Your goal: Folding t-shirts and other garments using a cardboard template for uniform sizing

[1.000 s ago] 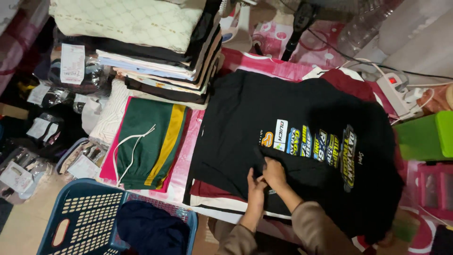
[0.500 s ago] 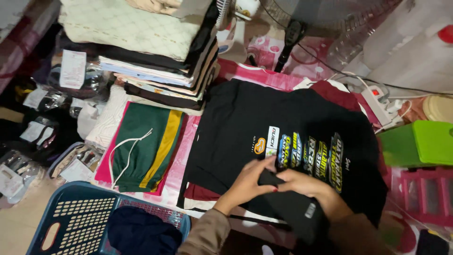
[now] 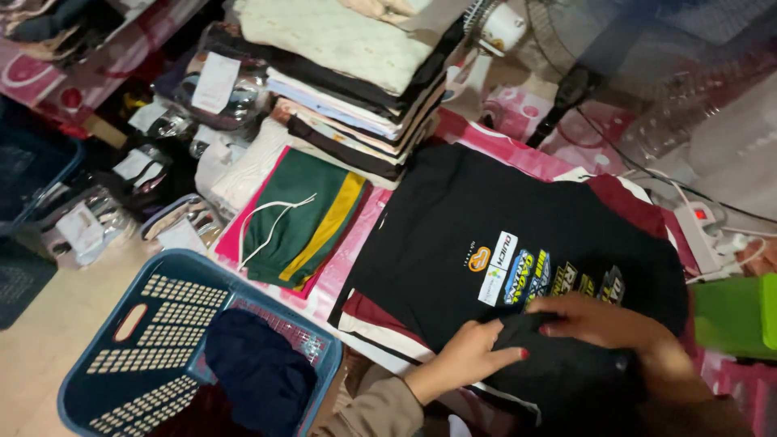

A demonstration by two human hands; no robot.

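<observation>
Left hand: the left hand [image 3: 473, 350] lies flat on the near hem of the black printed T-shirt [image 3: 518, 243], fingers spread.
Right hand: the right hand [image 3: 603, 320] grips a folded-over flap of that T-shirt, just beside the left hand.
Shorts: green shorts with a yellow stripe [image 3: 303, 217] lie left of the T-shirt.
Basket: a blue laundry basket [image 3: 174, 311] sits near-left of the T-shirt.
Stack: folded clothes [image 3: 348, 73] are piled beyond the T-shirt.
</observation>
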